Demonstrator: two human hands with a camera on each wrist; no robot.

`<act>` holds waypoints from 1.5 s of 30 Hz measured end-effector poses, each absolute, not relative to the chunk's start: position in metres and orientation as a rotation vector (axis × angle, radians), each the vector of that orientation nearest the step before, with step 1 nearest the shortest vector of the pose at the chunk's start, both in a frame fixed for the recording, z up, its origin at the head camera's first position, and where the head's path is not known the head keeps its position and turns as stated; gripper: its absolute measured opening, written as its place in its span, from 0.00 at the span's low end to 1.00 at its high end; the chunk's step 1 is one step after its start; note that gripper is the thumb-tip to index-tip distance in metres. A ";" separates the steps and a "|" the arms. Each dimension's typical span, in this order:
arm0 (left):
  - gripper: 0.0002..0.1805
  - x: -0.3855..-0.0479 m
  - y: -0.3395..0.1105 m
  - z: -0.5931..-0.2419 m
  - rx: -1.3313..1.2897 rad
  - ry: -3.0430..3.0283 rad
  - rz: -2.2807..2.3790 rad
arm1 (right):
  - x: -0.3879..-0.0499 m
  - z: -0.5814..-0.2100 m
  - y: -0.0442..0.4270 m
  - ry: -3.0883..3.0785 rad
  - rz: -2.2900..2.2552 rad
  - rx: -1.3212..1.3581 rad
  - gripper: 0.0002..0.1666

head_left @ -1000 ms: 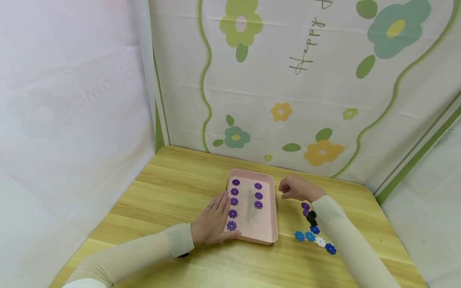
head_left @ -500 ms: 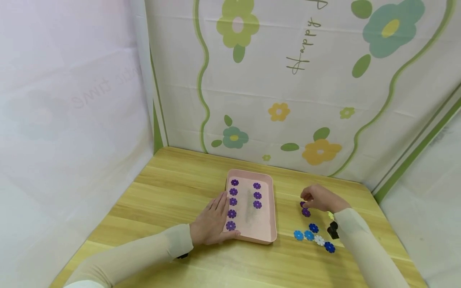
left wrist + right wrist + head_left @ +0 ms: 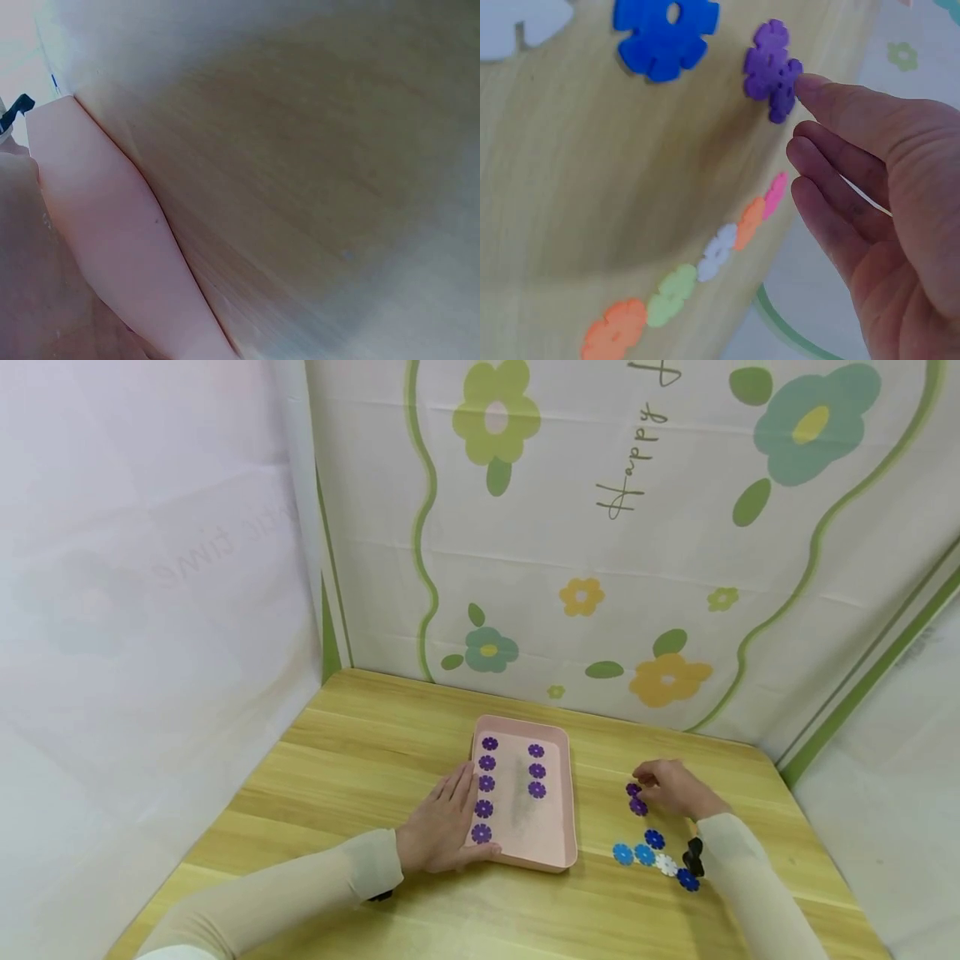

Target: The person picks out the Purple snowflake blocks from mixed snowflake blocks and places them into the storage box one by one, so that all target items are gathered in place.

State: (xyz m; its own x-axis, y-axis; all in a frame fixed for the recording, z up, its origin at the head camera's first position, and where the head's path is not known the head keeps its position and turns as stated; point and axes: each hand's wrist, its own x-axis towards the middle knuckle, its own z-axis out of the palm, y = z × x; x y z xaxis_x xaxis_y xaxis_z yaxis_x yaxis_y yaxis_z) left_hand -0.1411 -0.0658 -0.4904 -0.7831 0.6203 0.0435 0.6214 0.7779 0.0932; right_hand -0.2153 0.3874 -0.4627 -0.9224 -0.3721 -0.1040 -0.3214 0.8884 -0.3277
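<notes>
My left hand (image 3: 444, 821) rests along the left side of the pink tray (image 3: 527, 862), fingers straight and thumb over its near edge. Purple flower-shaped plastic pieces (image 3: 537, 771) lie in the tray in two columns, the left one longer. Right of the tray, my right hand (image 3: 677, 789) pinches a purple flower piece (image 3: 786, 91), which looks tilted in the right wrist view; the index finger is hidden there. Another purple flower piece (image 3: 638, 807) lies right beside it. In the left wrist view, the tray's outer wall (image 3: 120, 217) shows beside part of the hand.
Nearer me lie a dark blue flower piece (image 3: 654, 839), light blue ones (image 3: 622, 854) and a white one (image 3: 666, 864). The right wrist view shows a row with orange (image 3: 615, 330), green (image 3: 671, 295) and pink (image 3: 775, 195) pieces. Printed cloth walls (image 3: 525, 543) enclose the wooden table (image 3: 337, 760).
My right hand has moved right from beside the tray to the purple flower pieces and now pinches one. The left hand has stayed on the tray.
</notes>
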 end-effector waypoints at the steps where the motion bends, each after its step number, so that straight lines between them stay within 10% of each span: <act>1: 0.63 -0.141 -0.066 -0.491 -1.030 -2.952 -0.166 | -0.216 -0.465 0.387 2.896 -0.453 -0.534 0.18; 45: 0.63 -0.140 -0.065 -0.489 -1.035 -2.930 -0.098 | -0.231 -0.461 0.386 2.804 -0.574 -0.335 0.03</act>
State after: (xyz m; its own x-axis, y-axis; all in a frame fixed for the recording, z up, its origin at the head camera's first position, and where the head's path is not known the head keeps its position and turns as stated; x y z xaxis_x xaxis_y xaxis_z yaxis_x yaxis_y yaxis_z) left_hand -0.1399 -0.0654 -0.4889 -0.7777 0.6265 0.0517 0.6285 0.7763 0.0486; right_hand -0.2309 0.3859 -0.4613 -0.9397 -0.2739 -0.2049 -0.1713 0.8954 -0.4110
